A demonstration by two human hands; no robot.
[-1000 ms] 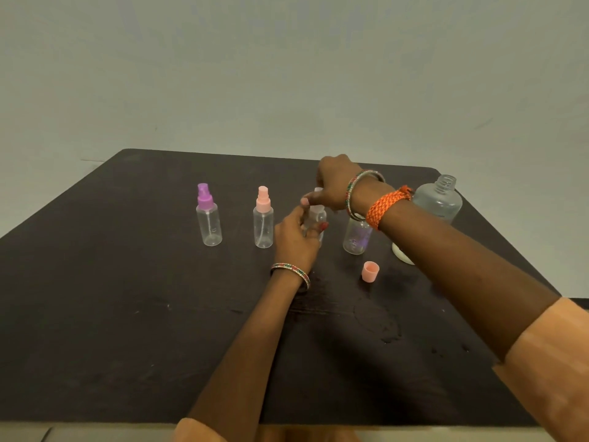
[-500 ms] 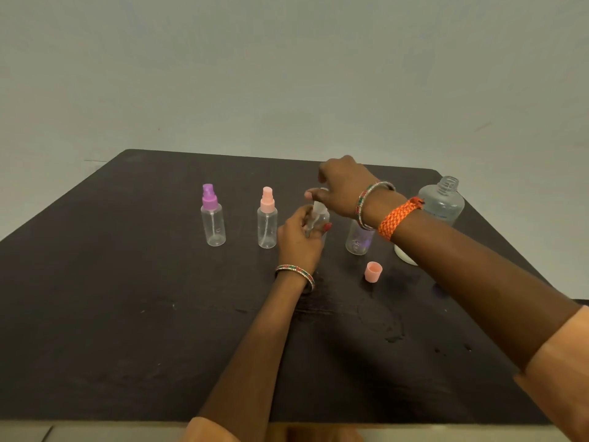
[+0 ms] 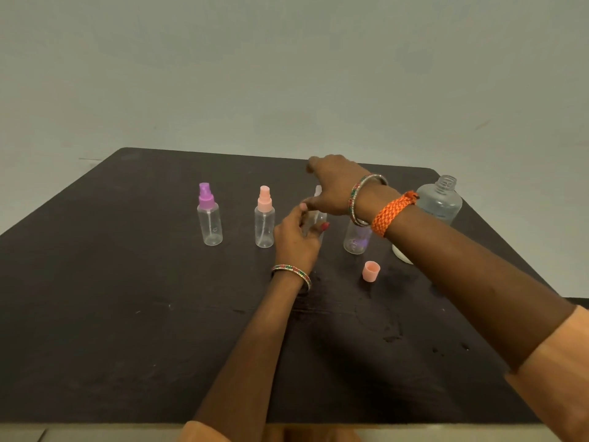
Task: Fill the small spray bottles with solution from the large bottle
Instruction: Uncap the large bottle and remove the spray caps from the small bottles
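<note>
on a dark table (image 3: 127, 314) four small clear spray bottles stand in a row. the one furthest left has a purple spray top (image 3: 208, 215), and the next has a pink spray top (image 3: 264, 218). the third small bottle (image 3: 318, 218) is mostly hidden between the two hands. the left hand (image 3: 296, 237) curls round its body, thumb and fingers on the clear plastic. the right hand (image 3: 334, 189) reaches across from the right and sits over its top; a pale spray head shows just under the fingers, which seem to pinch it, though the grip itself is hard to make out. the fourth small bottle (image 3: 357, 240), without a top, stands upright just right of the hands, partly behind the right wrist with its bangle and orange braided band. a pink cap (image 3: 371, 271) rests on the table just in front of it, open end up. the large clear bottle (image 3: 441, 199) stands uncapped near the far right corner, behind the right forearm.
</note>
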